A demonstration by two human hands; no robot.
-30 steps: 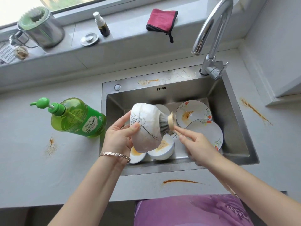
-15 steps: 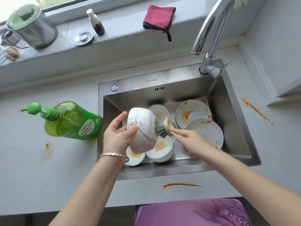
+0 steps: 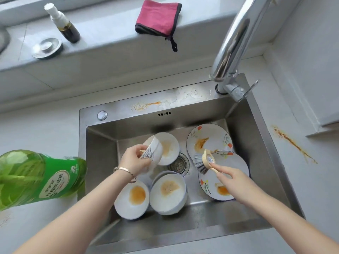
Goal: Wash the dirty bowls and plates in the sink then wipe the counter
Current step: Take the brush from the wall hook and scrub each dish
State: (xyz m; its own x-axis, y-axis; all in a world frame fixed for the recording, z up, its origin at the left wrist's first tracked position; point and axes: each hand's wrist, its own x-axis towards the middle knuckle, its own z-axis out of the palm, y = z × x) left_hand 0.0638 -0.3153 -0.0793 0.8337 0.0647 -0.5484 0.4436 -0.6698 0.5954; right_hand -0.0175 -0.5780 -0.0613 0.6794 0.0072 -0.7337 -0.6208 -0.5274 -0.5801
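The pale grey counter (image 3: 45,125) carried a green plastic detergent bottle (image 3: 36,178) at left and orange-brown streaks (image 3: 293,143) at right. Its stainless-steel sink (image 3: 183,109) held soiled white bowls (image 3: 132,198) and floral plates (image 3: 209,140). On the grey windowsill (image 3: 110,37) lay a folded pink cloth (image 3: 157,17), a small dark bottle (image 3: 64,24) and a round metal stopper (image 3: 48,48).

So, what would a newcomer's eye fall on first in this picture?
The two hands over the steel sink: the left hand grips a tilted white bowl, the right hand holds a dish brush. Under them lie orange-stained bowls and plates. The bright green soap bottle stands out at the left, the pink cloth on the sill.
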